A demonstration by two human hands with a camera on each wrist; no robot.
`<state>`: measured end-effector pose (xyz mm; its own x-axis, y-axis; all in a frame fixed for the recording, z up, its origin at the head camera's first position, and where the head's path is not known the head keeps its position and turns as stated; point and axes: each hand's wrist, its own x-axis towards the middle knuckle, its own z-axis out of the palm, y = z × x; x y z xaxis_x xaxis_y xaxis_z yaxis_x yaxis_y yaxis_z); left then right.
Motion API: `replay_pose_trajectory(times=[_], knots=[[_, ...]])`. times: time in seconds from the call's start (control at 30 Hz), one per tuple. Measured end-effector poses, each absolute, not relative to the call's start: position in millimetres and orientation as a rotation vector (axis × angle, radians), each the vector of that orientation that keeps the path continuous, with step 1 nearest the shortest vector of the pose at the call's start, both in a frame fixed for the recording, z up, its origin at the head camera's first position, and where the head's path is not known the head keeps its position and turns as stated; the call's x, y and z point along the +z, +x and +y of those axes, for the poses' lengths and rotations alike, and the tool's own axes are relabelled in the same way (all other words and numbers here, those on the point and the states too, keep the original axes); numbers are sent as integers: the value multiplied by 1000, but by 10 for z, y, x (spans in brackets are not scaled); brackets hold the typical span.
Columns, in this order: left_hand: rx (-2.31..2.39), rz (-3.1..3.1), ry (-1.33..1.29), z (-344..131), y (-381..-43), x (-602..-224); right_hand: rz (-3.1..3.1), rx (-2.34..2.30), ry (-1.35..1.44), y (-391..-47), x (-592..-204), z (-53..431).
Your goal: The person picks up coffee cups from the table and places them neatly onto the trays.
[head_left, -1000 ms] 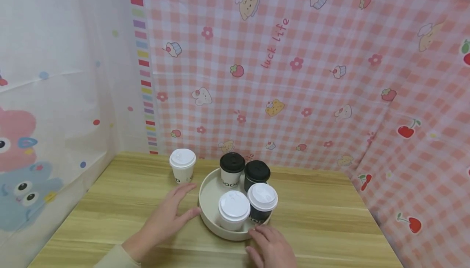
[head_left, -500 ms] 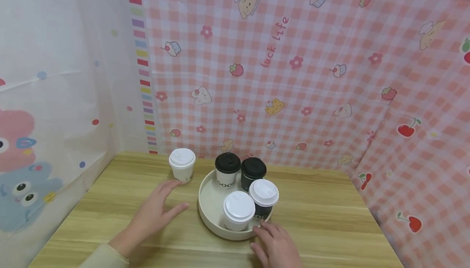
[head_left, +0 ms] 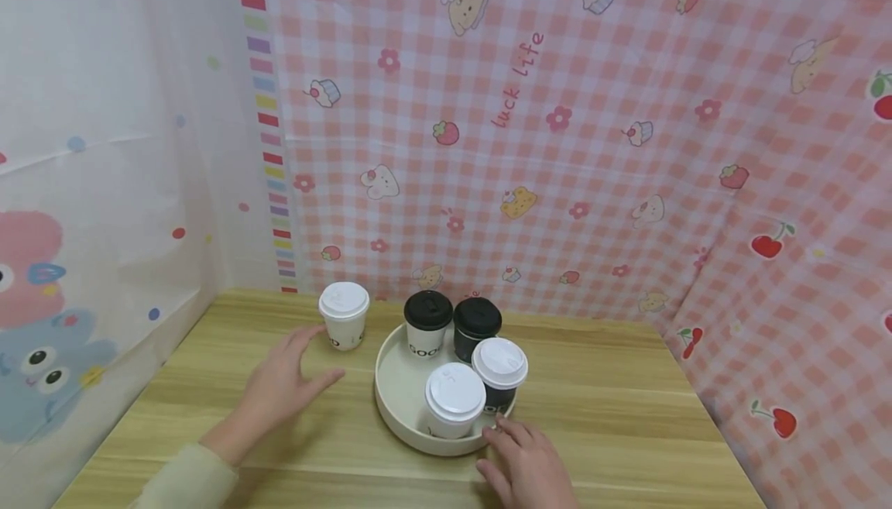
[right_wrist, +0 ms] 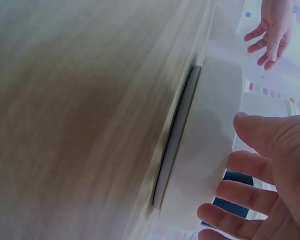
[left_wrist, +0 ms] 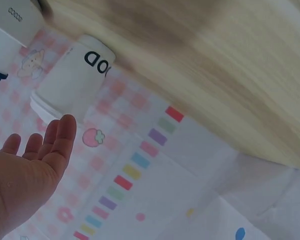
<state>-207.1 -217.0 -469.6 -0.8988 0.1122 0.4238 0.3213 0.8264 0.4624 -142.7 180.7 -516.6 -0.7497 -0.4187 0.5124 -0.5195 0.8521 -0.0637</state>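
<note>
A white paper cup with a white lid (head_left: 344, 315) stands on the wooden table left of a round cream tray (head_left: 390, 408). My left hand (head_left: 279, 385), fingers extended and thumb apart, is beside this cup; in the left wrist view its fingertips overlap the cup's lid (left_wrist: 47, 107). On the tray are a white cup with a black lid (head_left: 428, 323), a black cup with a black lid (head_left: 477, 327), a black cup with a white lid (head_left: 499, 369) and a white cup with a white lid (head_left: 455, 397). My right hand (head_left: 530, 459) rests its fingertips at the tray's front right rim.
Pink checked cloth (head_left: 516, 145) hangs behind the table (head_left: 599, 408) and along its right side. White printed cloth (head_left: 125, 183) covers the left side.
My left hand has drawn away from the tray, leftward beside the lone cup. The tray's cups have turned a little counter-clockwise, and my right hand has shifted slightly right with the rim.
</note>
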Motion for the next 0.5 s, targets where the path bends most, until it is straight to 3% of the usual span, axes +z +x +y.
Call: replay_pose_trajectory(times=[0.5], knots=[[-718, -2670, -310, -2285, -2496, -4440, -2652, 334, 639, -1423, -5085, 1807]])
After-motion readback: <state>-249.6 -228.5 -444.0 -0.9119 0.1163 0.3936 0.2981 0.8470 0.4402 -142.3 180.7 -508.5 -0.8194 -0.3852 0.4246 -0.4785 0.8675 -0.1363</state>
